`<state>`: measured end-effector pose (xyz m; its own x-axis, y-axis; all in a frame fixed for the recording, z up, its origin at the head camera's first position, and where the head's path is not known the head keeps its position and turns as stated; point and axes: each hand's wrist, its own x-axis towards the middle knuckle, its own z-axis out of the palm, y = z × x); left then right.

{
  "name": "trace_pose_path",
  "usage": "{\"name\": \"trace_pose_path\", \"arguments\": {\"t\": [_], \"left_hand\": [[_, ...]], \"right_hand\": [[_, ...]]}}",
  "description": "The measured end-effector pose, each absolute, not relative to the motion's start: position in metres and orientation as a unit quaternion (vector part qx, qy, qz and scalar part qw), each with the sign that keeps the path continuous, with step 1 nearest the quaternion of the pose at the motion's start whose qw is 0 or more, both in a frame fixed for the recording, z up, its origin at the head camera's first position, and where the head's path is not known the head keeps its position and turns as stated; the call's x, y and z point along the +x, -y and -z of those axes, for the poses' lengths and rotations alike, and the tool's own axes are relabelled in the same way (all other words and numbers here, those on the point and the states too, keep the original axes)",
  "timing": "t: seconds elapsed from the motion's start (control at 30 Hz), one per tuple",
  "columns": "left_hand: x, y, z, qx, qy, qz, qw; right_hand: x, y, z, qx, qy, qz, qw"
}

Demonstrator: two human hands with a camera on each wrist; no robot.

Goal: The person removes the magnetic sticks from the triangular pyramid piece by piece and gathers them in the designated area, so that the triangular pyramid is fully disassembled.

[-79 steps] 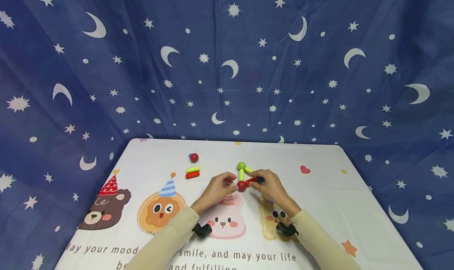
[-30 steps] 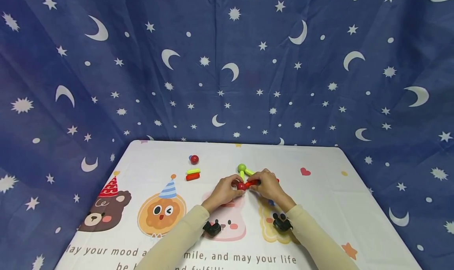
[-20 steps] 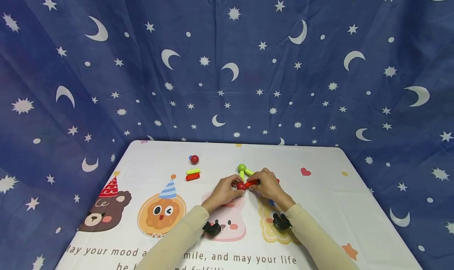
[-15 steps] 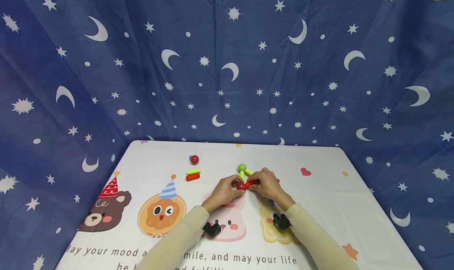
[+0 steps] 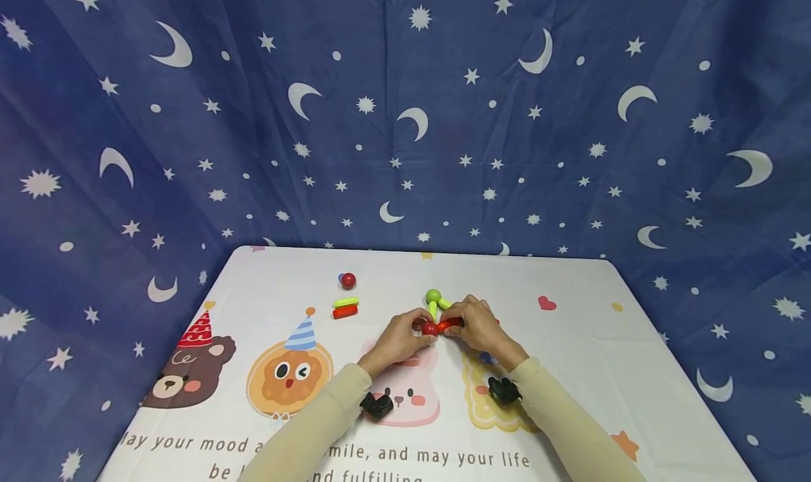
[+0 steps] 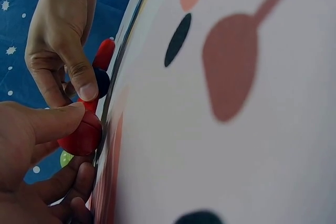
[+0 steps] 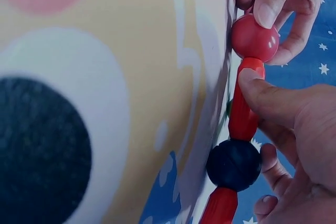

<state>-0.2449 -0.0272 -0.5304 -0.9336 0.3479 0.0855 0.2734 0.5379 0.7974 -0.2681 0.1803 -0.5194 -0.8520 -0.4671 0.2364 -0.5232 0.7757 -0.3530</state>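
Note:
Near the middle of the table, my left hand [image 5: 398, 338] pinches a red ball [image 5: 429, 329] between thumb and fingers. Just to its right, my right hand [image 5: 478, 324] grips a red rod [image 7: 244, 108], thumb on top, with the rod's end against the ball. At the rod's other end, the right wrist view shows a dark blue ball [image 7: 234, 164], and beyond it a second red rod [image 7: 219, 206]; my right hand mostly hides these in the head view. Behind the red ball sits a green ball [image 5: 433, 296] with two yellow-green rods, one [image 5: 433, 310] pointing toward the red ball.
To the left lie a loose yellow-green rod [image 5: 346, 302] and a red rod [image 5: 345, 312] side by side. Farther back is another red ball [image 5: 348, 281], partly covering something blue. A printed white cloth [image 5: 557, 369] covers the table; a blue curtain [image 5: 456, 123] hangs behind.
Since the oldest frame, my left hand has moved right and taken hold of the red ball. My right hand has shifted slightly and now covers the dark blue ball. Lately both hands are almost still.

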Motion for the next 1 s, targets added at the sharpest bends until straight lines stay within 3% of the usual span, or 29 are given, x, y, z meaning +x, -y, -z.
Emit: {"name": "trace_pose_path", "arguments": {"t": [1.0], "left_hand": [[-0.2475,0.0293,0.5303,0.173,-0.874,-0.451,0.06]], "right_hand": [[-0.2699,-0.1851,0.5203,0.307,0.933,-0.182,0.054]]}}
